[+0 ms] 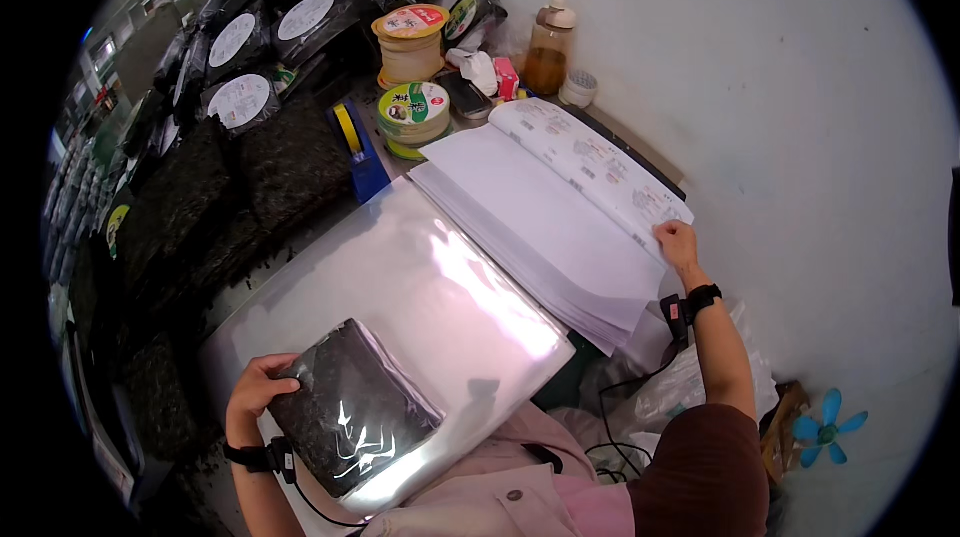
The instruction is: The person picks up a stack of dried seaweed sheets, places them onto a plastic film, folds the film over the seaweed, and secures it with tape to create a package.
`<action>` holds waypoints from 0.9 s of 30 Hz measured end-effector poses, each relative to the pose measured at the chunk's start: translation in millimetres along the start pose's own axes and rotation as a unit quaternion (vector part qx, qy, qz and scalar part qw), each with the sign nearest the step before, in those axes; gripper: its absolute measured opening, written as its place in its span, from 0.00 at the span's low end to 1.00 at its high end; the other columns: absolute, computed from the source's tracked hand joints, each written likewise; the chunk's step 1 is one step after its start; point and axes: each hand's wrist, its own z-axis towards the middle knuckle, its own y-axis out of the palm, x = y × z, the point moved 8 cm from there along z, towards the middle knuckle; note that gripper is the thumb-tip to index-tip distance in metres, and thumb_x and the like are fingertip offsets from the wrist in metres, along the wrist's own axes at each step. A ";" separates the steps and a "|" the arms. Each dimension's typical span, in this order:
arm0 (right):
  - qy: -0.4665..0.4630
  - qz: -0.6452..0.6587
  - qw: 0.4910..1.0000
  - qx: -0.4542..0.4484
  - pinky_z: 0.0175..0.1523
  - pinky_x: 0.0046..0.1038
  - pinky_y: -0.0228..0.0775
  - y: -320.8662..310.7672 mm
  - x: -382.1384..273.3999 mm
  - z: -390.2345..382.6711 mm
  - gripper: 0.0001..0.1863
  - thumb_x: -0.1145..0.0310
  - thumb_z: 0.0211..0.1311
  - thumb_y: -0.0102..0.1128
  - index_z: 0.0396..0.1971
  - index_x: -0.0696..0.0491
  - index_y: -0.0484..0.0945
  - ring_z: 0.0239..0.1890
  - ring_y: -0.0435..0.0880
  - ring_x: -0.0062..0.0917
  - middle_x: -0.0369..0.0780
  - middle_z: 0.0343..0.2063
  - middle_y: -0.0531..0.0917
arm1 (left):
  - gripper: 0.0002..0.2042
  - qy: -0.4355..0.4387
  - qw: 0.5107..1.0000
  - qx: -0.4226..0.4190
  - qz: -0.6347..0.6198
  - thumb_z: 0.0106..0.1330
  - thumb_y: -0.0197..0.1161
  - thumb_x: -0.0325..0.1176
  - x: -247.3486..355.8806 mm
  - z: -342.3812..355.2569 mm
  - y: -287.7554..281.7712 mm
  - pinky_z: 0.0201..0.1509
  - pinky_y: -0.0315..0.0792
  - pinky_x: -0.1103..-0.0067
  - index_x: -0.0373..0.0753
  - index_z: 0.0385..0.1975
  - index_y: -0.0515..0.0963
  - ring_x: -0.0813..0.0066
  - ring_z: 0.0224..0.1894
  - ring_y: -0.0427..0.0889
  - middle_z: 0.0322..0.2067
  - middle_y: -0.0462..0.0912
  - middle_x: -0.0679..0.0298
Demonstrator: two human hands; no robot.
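A flat square packet of dried seaweed [350, 402] in clear plastic lies on a stack of shiny clear plastic sheets [350, 237]. My left hand [265, 387] grips the packet's left edge, thumb on top; the fingers under it are partly hidden. To the right lies a stack of white paper sheets [540, 207]. The far part of the top sheet is curled over, showing a printed label sheet [590, 152]. At its right end my right hand [677, 242] is closed, pinching the label sheet's edge.
Loose dark seaweed sheets [180, 187] and several labelled black packets [310, 17] pile up on the left. Behind stand a blue tape dispenser [365, 152], two label rolls [412, 112], a phone [465, 95] and a bottle of brown liquid [550, 52]. A small blue fan [828, 427] is at lower right.
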 end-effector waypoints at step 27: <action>-0.217 0.209 0.950 0.081 0.50 0.25 0.71 -28.0 -246.4 -121.1 0.26 0.55 0.73 0.38 0.58 0.62 0.64 0.48 0.77 0.32 0.45 0.51 0.73 | 0.24 0.046 0.995 0.074 0.050 0.52 0.72 0.36 -10.1 -16.2 -34.8 0.48 0.71 0.78 0.34 0.48 0.78 0.74 0.43 0.78 0.41 0.82 0.60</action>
